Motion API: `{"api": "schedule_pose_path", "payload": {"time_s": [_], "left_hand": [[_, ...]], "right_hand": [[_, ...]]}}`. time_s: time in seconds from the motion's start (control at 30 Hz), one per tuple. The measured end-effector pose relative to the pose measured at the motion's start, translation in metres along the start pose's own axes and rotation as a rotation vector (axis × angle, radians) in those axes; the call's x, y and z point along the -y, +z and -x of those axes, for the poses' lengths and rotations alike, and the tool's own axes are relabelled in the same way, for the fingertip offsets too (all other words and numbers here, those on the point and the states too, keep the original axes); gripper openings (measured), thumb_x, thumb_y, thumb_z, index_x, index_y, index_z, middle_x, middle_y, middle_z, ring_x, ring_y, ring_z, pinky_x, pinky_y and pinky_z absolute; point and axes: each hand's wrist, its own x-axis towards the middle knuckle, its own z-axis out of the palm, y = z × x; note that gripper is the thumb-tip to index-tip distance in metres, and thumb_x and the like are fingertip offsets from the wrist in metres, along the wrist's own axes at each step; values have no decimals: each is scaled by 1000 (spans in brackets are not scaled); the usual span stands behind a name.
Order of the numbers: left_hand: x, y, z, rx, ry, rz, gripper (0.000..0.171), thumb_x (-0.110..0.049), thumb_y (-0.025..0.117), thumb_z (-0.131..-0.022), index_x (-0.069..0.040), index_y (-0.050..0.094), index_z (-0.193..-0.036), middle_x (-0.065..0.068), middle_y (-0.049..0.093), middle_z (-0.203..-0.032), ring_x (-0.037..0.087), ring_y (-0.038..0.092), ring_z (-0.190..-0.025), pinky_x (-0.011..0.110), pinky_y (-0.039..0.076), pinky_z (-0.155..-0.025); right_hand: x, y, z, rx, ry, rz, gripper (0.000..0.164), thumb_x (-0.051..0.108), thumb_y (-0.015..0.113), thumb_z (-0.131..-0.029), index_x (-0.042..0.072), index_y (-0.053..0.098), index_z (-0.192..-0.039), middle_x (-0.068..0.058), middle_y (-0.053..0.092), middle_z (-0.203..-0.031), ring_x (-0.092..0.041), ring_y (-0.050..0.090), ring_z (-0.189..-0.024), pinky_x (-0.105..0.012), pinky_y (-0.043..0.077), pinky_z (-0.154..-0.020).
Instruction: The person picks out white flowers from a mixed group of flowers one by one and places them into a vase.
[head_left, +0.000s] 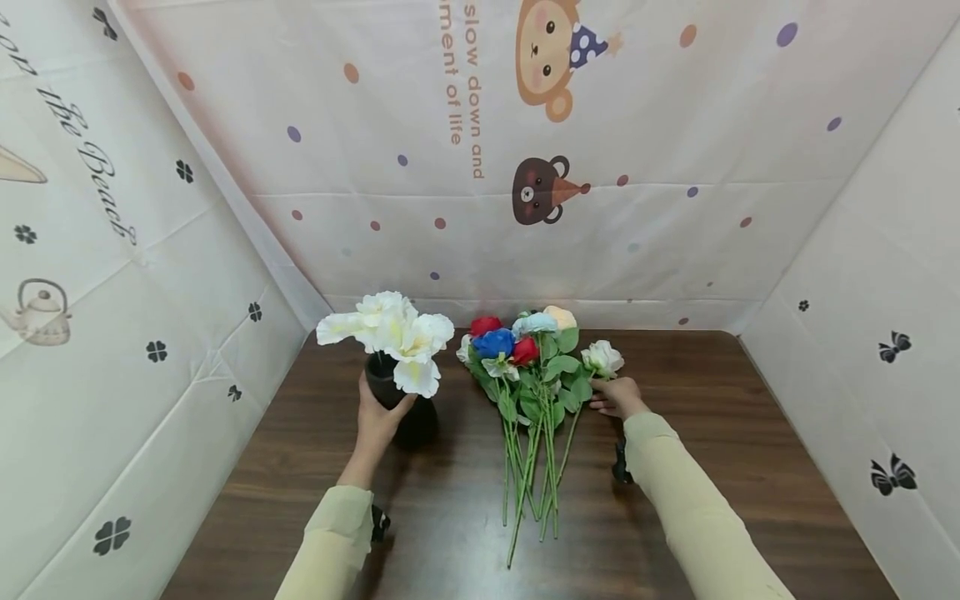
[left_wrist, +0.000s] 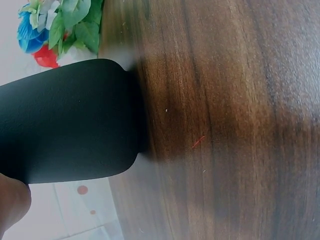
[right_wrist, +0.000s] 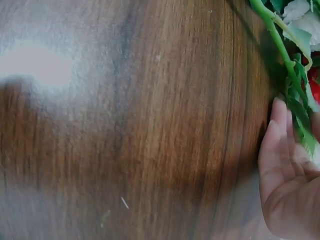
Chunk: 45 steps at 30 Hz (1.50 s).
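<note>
My left hand [head_left: 378,425] grips the neck of a black vase [head_left: 416,423], which holds large white flowers [head_left: 397,329] with ruffled petals. In the left wrist view the vase [left_wrist: 75,120] has a smooth wall and its base is at the tabletop; only a bit of the left hand [left_wrist: 12,202] shows. My right hand [head_left: 618,397] is just below the head of a white rose [head_left: 602,358], at the right side of a flower bunch. The right wrist view shows the right hand [right_wrist: 290,175] with fairly straight fingers beside a green stem [right_wrist: 280,45] and leaves, partly cut off.
A bunch of artificial flowers lies on the brown wooden table [head_left: 465,533], with a blue rose [head_left: 493,343], a red rose [head_left: 525,351], a peach one [head_left: 561,317] and long green stems [head_left: 528,467] toward me. Printed cloth walls [head_left: 637,208] enclose the table's back and sides.
</note>
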Motion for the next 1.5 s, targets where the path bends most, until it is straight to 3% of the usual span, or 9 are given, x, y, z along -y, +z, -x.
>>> {"api": "schedule_pose_path", "payload": {"time_s": [0.1, 0.2, 0.43, 0.53, 0.67, 0.9, 1.07, 1.33, 1.5], "left_hand": [[0, 0, 0, 0, -3, 1, 98, -10, 79, -80, -5, 16, -155, 24, 37, -151, 41, 41, -136, 59, 31, -113], [1, 0, -1, 3, -10, 1, 98, -11, 79, -80, -5, 16, -155, 23, 36, -152, 40, 40, -137, 58, 30, -114], [0, 0, 1, 11, -25, -4, 99, -13, 79, -81, -6, 14, -156, 22, 32, -156, 40, 37, -141, 60, 28, -116], [-1, 0, 1, 14, -22, 0, 99, -13, 79, -81, -6, 14, -156, 22, 33, -156, 40, 37, -141, 60, 27, -116], [1, -1, -1, 7, -8, -14, 99, -12, 79, -80, -5, 15, -156, 23, 35, -154, 40, 38, -140, 60, 28, -115], [0, -1, 1, 0, -25, -26, 99, -14, 80, -80, -6, 16, -156, 22, 36, -154, 40, 39, -139, 59, 29, -115], [-1, -1, -1, -3, -20, -26, 100, -14, 80, -79, -5, 17, -155, 22, 36, -154, 39, 40, -139, 58, 30, -115], [-3, -1, -3, -2, -4, -31, 98, -14, 80, -80, -5, 17, -155, 23, 34, -155, 40, 38, -140, 61, 28, -116], [-1, -1, -2, -4, -6, -33, 99, -14, 80, -79, -5, 17, -155, 24, 36, -153, 41, 39, -139, 61, 29, -115]], "right_hand": [[1, 1, 1, 41, 6, -30, 59, 20, 57, -100, -13, 35, -145, -1, 66, -75, -8, 68, -61, -24, 58, -61], [4, 4, 2, 37, 24, -39, 61, 14, 56, -99, -12, 29, -147, -12, 63, -96, -9, 66, -62, -26, 59, -65], [12, 4, -3, 12, 26, -34, 65, 6, 53, -99, -10, 17, -151, -29, 46, -124, -11, 60, -61, -28, 61, -69], [14, 0, -3, 14, 2, -16, 77, 4, 52, -99, -4, 0, -156, -33, 33, -143, -11, 60, -60, -27, 61, -70], [17, -5, 2, 17, -38, -34, 85, 1, 50, -97, 3, -11, -157, -35, 31, -142, -8, 60, -57, -23, 59, -63], [27, -10, 13, 13, -99, -20, 55, 8, 49, -100, -17, 30, -145, -17, 54, -107, -5, 61, -63, -24, 60, -77], [43, -14, 21, -53, -186, 69, 50, 12, 49, -101, -16, 38, -142, -24, 57, -114, -4, 62, -66, -31, 60, -85], [72, -22, 47, -166, -392, 124, 42, 13, 52, -101, -13, 50, -134, -34, 53, -130, -1, 62, -68, -18, 58, -69], [93, -26, 74, -286, -606, 223, 34, 15, 57, -99, -13, 61, -117, -33, 64, -109, 7, 53, -60, -16, 54, -60]]}}
